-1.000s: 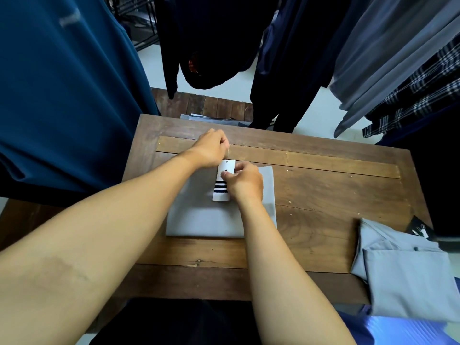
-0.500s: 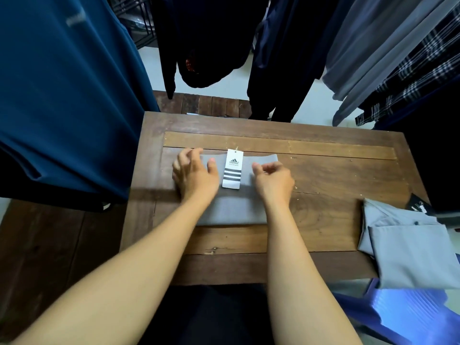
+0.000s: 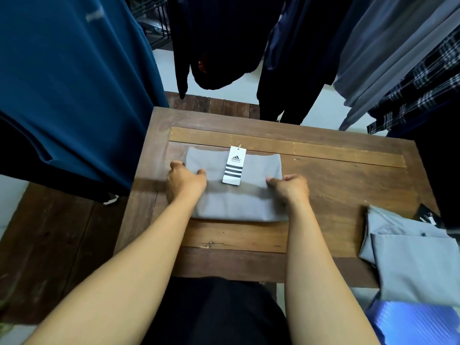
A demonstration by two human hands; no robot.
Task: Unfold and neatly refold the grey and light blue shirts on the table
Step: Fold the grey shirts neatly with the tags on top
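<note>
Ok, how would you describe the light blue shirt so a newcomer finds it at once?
Find the wooden table. At its near right corner lies the light blue shirt, loosely folded. Unlike the grey shirt in the middle, it has no white striped tag on top.

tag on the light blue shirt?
No, the tag lies on the grey shirt; the light blue shirt sits apart at right.

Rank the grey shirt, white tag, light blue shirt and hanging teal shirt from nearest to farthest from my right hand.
1. grey shirt, touched by the right hand.
2. white tag, just left of it.
3. light blue shirt, off to the right.
4. hanging teal shirt, far left.
</note>
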